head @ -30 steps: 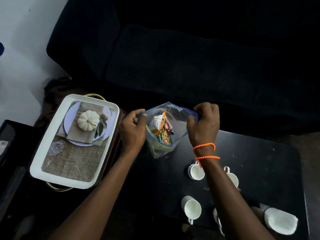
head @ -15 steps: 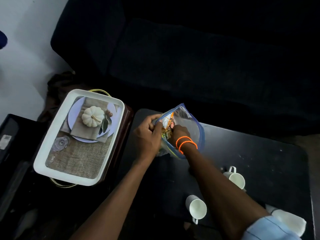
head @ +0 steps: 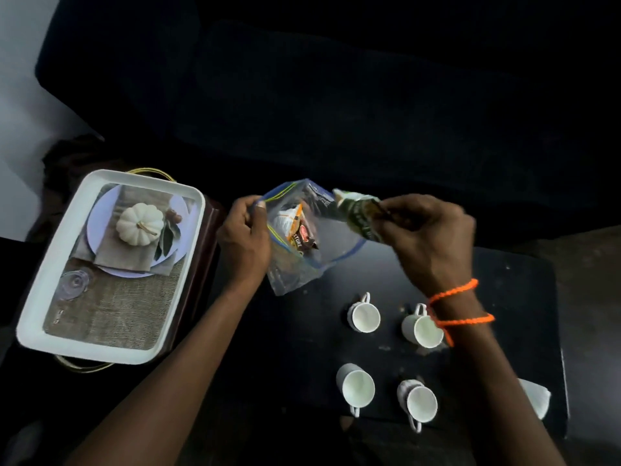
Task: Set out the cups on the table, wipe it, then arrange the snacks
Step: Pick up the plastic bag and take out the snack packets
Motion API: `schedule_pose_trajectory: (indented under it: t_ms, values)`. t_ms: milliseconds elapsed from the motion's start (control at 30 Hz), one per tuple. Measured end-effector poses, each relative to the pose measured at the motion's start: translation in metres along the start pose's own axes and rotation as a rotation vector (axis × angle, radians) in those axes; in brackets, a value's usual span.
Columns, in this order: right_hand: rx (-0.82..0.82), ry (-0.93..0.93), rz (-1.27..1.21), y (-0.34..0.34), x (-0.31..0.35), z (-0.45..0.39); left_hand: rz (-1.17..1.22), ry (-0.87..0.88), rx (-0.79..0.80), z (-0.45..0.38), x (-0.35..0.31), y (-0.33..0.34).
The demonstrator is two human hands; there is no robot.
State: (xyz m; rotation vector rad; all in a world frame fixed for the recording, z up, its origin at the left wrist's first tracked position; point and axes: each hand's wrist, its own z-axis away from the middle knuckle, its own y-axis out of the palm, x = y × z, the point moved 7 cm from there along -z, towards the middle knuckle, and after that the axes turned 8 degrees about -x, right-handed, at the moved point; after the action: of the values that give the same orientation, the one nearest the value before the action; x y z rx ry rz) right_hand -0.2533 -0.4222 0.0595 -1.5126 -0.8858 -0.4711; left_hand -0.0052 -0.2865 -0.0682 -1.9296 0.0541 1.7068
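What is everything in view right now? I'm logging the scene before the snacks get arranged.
cups: four, white, upright in two rows on the table's near right part
table: one, black, under the hands
zip bag: one, clear with blue-green seal, open, held above the table's left end
snack packets in the bag: at least two, white-orange and dark brown
green packet: one, green, just outside the bag's mouth
cloth: one, white, table's near right edge
tray: one, white rim, printed pumpkin picture, left of the table
sofa: one, dark, beyond the table
left hand: holds the bag's rim
right hand: orange wrist threads, pinches the green packet
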Motion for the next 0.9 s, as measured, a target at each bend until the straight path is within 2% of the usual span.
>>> schedule_pose_trajectory:
  t_ms: [100,233,333,467,533,633,700,767,800,833,900]
  values:
    - [-0.128,0.077,-0.011,-0.039,-0.019,0.004,-0.006,0.036,0.004,-0.007,-0.004,0.003]
    - [-0.17,0.218,-0.115,-0.041,-0.056,0.02,-0.016,0.062,0.031,-0.004,-0.001,0.003]
    - [-0.288,0.272,-0.251,-0.051,-0.075,0.027,-0.035,0.035,-0.025,-0.007,0.008,-0.008]
    - [-0.464,0.213,-0.22,-0.06,-0.088,0.036,-0.039,-0.022,-0.087,-0.013,0.018,-0.021]
    - [-0.477,0.152,-0.11,-0.047,-0.096,0.037,-0.009,-0.017,-0.068,-0.01,0.018,-0.019]
    - [-0.367,-0.019,0.109,-0.001,-0.101,0.042,0.053,-0.022,-0.016,-0.002,0.016,-0.011]
    - [-0.118,-0.032,0.26,0.047,-0.11,0.048,0.094,-0.018,0.017,0.002,0.012,-0.007]
    - [0.232,0.118,0.341,0.093,-0.128,0.061,0.117,-0.002,0.039,0.004,0.01,-0.006]
    - [0.34,0.176,0.351,0.105,-0.133,0.066,0.12,0.004,0.052,0.004,0.009,-0.007]
    - [0.354,0.196,0.342,0.109,-0.133,0.067,0.12,0.009,0.064,0.004,0.008,-0.007]
    - [0.189,0.205,0.276,0.097,-0.124,0.057,0.107,0.022,0.084,0.003,0.007,-0.009]
